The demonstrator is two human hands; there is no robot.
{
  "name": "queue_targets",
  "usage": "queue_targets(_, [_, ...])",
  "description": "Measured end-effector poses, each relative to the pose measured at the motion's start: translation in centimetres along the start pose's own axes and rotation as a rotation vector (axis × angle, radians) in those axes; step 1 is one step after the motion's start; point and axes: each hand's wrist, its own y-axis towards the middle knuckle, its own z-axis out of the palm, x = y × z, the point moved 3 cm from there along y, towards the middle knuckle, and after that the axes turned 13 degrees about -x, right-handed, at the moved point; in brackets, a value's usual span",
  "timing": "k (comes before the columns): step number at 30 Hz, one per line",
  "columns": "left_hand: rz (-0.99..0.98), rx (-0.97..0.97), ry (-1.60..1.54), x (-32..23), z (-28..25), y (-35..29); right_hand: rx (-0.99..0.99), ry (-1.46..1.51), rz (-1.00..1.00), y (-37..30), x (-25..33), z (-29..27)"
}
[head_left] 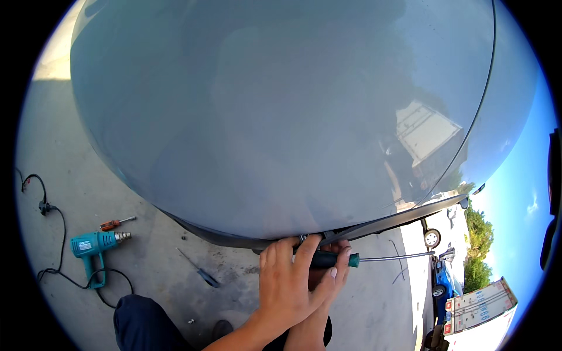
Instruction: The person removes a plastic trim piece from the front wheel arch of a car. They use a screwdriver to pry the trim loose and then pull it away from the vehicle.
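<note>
Right hand (341, 276), partly behind left hand (285, 288), closed round screwdriver (353, 260) handle, green end and long shank jutting rightward past fingers; left fingers bent at grey car panel (263, 146) edge, hold can't be told.

The panel (252, 117) is glossy bluish grey, with a whitish reflection toward its right edge; the trim (404, 219) along its bottom is darker grey. Just below the panel, the green-ended screwdriver (354, 260) has black on its handle and a silver shaft. Lower left of the panel are a teal heat gun (92, 244), black cord (64, 235) and red-orange screwdriver (110, 224); below it, a dark-blue screwdriver (208, 278) and navy trousers (140, 322). Right of it, the sky (515, 222) is bright blue, the trees (477, 245) green.
</note>
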Motion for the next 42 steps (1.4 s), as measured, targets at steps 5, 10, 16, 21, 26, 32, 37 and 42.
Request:
queue_targets(5, [0.011, 0.034, -0.119, 1.1, -0.4, 0.1, 0.042, -0.020, 0.026, 0.0, -0.3, -0.7])
queue_targets(10, [0.035, 0.026, -0.167, 1.8, -0.2, 0.3, 0.030, -0.011, 0.039, -0.1, -0.7, -0.9])
queue_targets(16, [-0.030, 0.047, -0.174, 1.9, 0.1, 1.1, 0.045, -0.068, 0.001, -0.3, -0.3, -0.2])
queue_targets(21, [-0.036, 0.016, -0.180, 1.4, 0.0, 1.1, -0.052, 0.015, 0.039, -0.3, 0.1, 0.2])
queue_targets(26, [0.043, -0.065, -0.146, 1.4, 0.4, 0.2, -0.032, 0.020, 0.079, -0.3, 0.0, -0.2])
queue_targets(32, [0.083, -0.078, -0.126, 1.6, 0.6, -0.4, -0.058, 0.064, 0.115, 0.2, -0.7, -0.6])
queue_targets(37, [0.112, -0.108, -0.110, 1.4, 0.4, -0.5, -0.031, 0.129, 0.149, 0.0, -0.7, -0.3])
queue_targets(42, [0.066, -0.009, -0.081, 0.9, 0.0, 0.5, -0.045, 0.401, 0.298, 0.9, -0.5, 0.1])
